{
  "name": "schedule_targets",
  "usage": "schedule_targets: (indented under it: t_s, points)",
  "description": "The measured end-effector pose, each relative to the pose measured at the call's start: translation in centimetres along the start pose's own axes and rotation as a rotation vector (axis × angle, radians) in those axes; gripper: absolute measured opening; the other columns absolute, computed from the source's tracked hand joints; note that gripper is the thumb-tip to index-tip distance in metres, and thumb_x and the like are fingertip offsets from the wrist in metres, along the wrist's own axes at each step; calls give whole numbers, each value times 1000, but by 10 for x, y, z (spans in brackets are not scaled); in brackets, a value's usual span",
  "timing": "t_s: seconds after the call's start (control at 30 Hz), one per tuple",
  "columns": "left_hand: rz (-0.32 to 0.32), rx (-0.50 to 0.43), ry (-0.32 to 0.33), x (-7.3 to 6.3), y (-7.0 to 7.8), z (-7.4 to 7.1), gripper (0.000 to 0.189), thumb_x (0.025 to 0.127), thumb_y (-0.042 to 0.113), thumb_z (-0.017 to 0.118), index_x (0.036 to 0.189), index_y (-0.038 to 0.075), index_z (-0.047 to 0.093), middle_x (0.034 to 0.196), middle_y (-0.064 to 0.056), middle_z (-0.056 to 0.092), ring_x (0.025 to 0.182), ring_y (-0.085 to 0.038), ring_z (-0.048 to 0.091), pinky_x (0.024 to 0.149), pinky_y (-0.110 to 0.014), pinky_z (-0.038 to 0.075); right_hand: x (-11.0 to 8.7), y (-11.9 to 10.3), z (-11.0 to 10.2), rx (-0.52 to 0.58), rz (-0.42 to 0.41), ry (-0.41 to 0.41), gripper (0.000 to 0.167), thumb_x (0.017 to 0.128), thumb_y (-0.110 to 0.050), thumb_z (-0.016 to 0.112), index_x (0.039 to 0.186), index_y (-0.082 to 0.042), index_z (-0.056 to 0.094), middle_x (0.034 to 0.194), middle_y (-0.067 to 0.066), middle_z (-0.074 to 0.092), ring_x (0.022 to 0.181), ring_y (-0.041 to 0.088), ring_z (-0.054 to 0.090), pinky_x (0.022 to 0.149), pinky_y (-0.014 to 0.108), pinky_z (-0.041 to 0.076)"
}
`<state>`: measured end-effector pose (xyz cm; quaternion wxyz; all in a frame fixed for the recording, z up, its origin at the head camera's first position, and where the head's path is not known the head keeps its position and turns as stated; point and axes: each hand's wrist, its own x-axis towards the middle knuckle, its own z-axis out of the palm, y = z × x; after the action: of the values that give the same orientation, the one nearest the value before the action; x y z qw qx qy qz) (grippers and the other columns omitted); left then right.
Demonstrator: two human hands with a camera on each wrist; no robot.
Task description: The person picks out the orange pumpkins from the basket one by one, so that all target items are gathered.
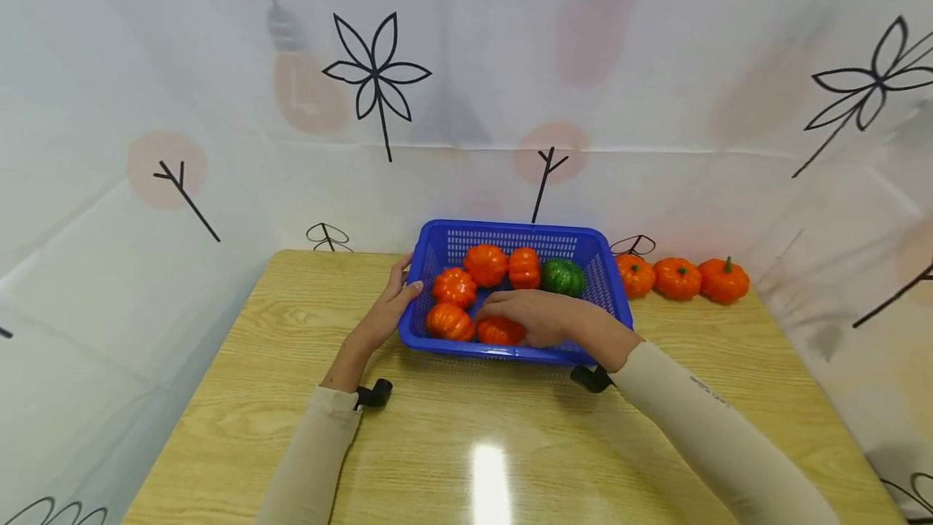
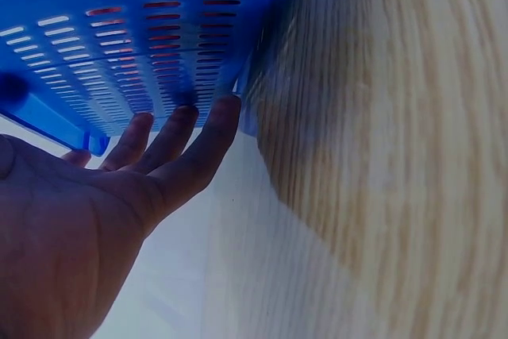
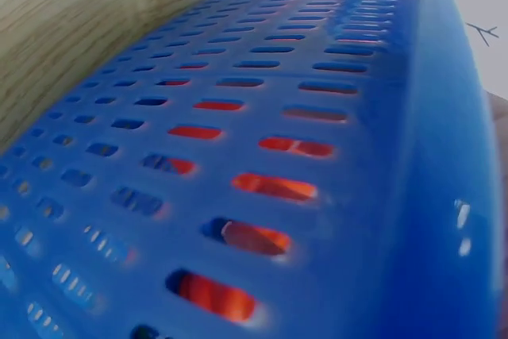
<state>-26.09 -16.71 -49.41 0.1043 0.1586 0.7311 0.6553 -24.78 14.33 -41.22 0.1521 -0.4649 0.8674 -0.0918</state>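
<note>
A blue plastic basket (image 1: 510, 353) with slotted walls stands at the back of the table, holding several small orange pumpkins (image 1: 485, 266) and a green pumpkin (image 1: 563, 277). At its left side my left hand (image 1: 384, 316) holds the basket, thumb over the rim. The left wrist view shows its fingertips (image 2: 225, 109) against the slotted outer wall (image 2: 171, 69). My right hand (image 1: 535, 314) reaches over the front rim and grips an orange pumpkin (image 1: 500, 332) near the front wall. From the right wrist, the basket wall (image 3: 333, 188) hides that grip; orange shows through the slots.
To the basket's right, three orange pumpkins (image 1: 679, 279) sit in a row along the back of the wooden table (image 1: 437, 444). Behind the table hangs a white cloth (image 1: 481, 104) with plant drawings.
</note>
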Motion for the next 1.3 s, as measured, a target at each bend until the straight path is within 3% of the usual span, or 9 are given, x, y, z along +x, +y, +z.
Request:
schedule_targets:
  t_s: [0.23,0.4,0.57,0.7,0.9,1.3]
  points:
    - [-17,12,0,-1,1,1,64,115,25,41,170,27,7,168,-19,28,153,-42,36,118,-63,38,-1,1,0,-1,11,4,70,80,17,78,138,-19,61,132,-1,60,117,21,62,107,44,53]
    - [-30,11,6,0,0,2,63,115,25,41,170,29,9,167,-17,29,152,-40,37,118,-62,39,-3,1,-2,18,33,0,69,81,10,84,138,-20,60,134,-2,60,121,21,61,109,45,53]
    - [-24,13,0,1,0,2,64,115,25,41,170,26,8,165,-20,32,150,-42,41,117,-62,40,-9,4,-4,14,31,41,68,84,-7,90,144,-20,61,141,0,59,129,24,60,111,46,52]
    - [-17,21,-4,0,0,2,64,116,25,41,170,25,7,165,-21,31,150,-44,40,118,-63,39,-17,10,-5,-6,12,95,68,84,-17,91,145,-19,62,145,4,58,130,27,59,110,48,52]
    - [-19,26,-6,-1,1,1,64,116,25,40,170,24,7,168,-21,28,152,-44,36,119,-65,36,-31,17,-5,44,29,190,65,81,-18,89,141,-17,64,140,4,56,121,25,60,108,49,53]
    - [-17,20,-5,-2,3,0,65,116,25,40,171,24,5,168,-22,27,152,-45,36,117,-66,37,-54,23,-5,89,-21,424,66,79,-23,90,138,-12,61,140,3,60,125,24,59,105,50,54]
